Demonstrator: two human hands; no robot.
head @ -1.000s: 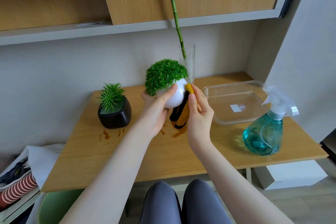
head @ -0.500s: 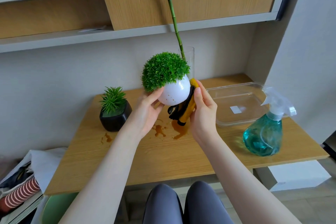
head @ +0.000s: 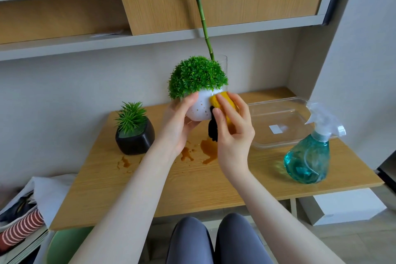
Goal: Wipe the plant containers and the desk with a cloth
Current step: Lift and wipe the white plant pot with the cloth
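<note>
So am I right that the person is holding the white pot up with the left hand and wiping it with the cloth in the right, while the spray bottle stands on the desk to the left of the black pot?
Not quite: in the head view the spray bottle stands at the desk's right end, far right of the black pot. The rest holds: the left hand holds up the white pot and the right hand presses the cloth on it.

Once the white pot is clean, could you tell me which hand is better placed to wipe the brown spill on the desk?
The right hand, probably: it already holds the yellow cloth against the white pot, above the brown spill. The left hand is occupied gripping the pot.
</note>
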